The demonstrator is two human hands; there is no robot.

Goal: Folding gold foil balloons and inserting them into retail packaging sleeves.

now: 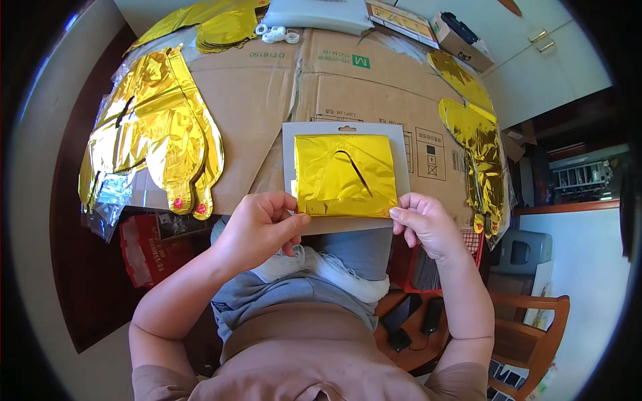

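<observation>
Folded gold foil balloon [344, 175] on grey backing card [401, 144]: left hand [261, 227] and right hand [428, 224] pinched its lower corners, over flattened cardboard [267, 93].

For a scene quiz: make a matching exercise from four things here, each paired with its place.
1. folded gold foil on grey card
2. pile of gold foil balloons
3. white ribbon roll
4. wooden chair

a. far edge of the cardboard
b. lower right, beside the person
c. between left hand and right hand
d. left side of the cardboard

Pairs: 1-c, 2-d, 3-a, 4-b
</observation>
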